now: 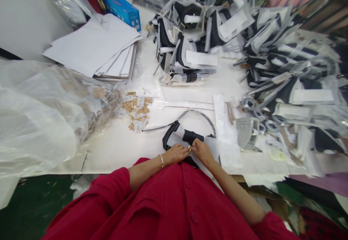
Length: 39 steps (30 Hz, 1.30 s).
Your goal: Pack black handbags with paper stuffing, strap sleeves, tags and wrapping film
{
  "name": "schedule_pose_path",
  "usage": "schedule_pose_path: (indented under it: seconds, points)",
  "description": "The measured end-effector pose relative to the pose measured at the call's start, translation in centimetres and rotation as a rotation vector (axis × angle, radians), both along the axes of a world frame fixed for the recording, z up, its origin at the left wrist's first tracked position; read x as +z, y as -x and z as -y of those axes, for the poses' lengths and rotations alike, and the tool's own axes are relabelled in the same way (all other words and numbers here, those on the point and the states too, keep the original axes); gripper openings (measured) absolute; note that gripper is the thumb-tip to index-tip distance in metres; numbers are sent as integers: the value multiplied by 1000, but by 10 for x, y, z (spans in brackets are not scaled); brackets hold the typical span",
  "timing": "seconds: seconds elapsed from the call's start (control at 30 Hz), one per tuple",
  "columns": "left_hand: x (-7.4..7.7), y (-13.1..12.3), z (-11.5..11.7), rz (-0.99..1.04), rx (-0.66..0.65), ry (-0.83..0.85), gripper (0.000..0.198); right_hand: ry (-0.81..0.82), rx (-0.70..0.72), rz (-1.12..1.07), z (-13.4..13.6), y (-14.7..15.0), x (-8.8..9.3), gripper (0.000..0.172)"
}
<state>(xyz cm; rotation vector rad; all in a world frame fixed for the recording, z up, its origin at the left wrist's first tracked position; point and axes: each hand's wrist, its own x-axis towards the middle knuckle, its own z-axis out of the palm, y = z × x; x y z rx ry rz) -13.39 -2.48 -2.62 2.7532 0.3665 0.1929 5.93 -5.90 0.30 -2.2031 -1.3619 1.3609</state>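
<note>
A black bag (170, 135) with white wrapping and a long strap (202, 114) lies at the table's front edge, close to my body. My left hand (178, 153) rests on its near side, fingers together, fingertips at a small gold-coloured piece (189, 148). From the right, my right hand (199, 150) pinches at the same small piece, its fingers curled. The two hands almost touch. The exact grip of each is too small to make out. Left of the bag, a pile of brown and white tags (137, 110) lies on the white table (114, 153).
Wrapped black bags (190, 51) stand at the back, with a large heap of more (285, 66) on the right. Paper sheets (92, 48), a blue box (121, 8) and a big plastic bag (40, 113) occupy the left. Tape rolls (248, 103) lie right of a white strip (224, 131).
</note>
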Motion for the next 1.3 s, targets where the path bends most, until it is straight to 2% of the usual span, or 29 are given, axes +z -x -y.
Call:
schedule_pose_path:
  seconds: [0.07, 0.1, 0.17, 0.33, 0.53, 0.63, 0.8, 0.9, 1.3]
  points:
    - [0, -2, -1, -11, 12, 8, 17, -201, 285, 125, 2, 2, 4, 7]
    - [0, -3, -1, -13, 16, 13, 15, -250, 413, 171, 3, 2, 5, 11]
    - [-1, -4, -1, -11, 21, 19, 12, -253, 565, 228, 4, 2, 5, 18]
    - [-1, -1, 1, 22, 31, 32, 16, -317, 723, 259, 5, -6, 2, 25]
    - [0, 10, 1, 105, 13, 37, 27, -400, 812, 271, 4, -9, 4, 23]
    - [-2, 9, 1, 101, 14, 51, 28, -408, 812, 265, 5, -8, 2, 23]
    - [-2, 2, 3, 51, 43, 38, 28, -377, 564, 190, 11, -6, -5, 17]
    - [2, -1, 3, 14, 52, 39, 27, -334, 488, 192, 13, -4, -5, 13]
    - [30, -14, 1, -172, 64, 116, 32, -133, 467, 199, -7, -6, -2, 17]
